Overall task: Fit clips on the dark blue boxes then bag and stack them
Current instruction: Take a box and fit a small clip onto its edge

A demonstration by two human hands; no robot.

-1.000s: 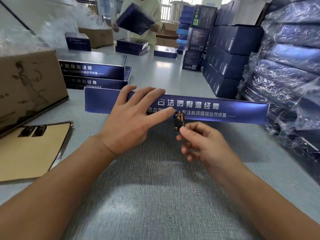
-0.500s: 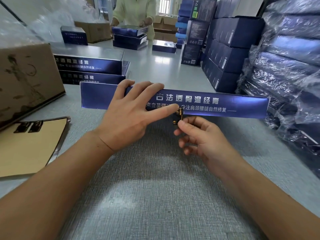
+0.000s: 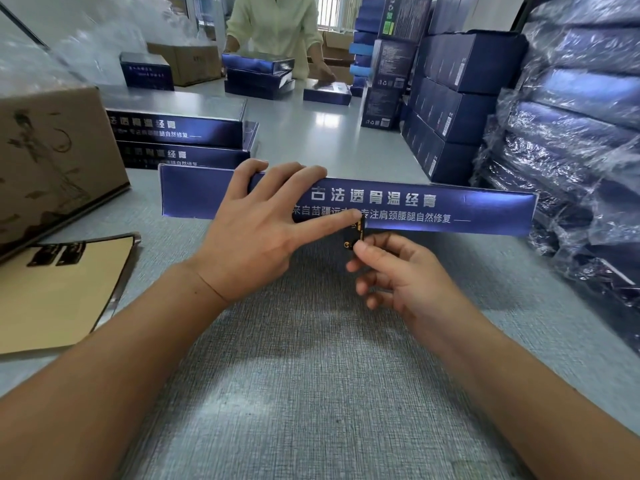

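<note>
A long dark blue box [image 3: 450, 209] with white lettering lies across the grey table in front of me. My left hand [image 3: 256, 226] rests on it with straight fingers over its top edge, and the thumb presses the front face beside a small black clip [image 3: 356, 233] with gold marks. My right hand [image 3: 398, 271] pinches that clip from below at the box's lower front edge. Part of the clip is hidden by my thumb and fingers.
Two more dark blue boxes [image 3: 180, 133] are stacked behind at left, beside a brown carton [image 3: 52, 161]. A tan flat envelope [image 3: 59, 289] lies at left. Bagged boxes [image 3: 571, 133] pile up at right. A person [image 3: 277, 29] handles boxes [image 3: 258, 76] at the far end.
My hands stay on the box and clip, the clip pressed closer against the box edge. The person at the far end has put a box down onto a stack.
</note>
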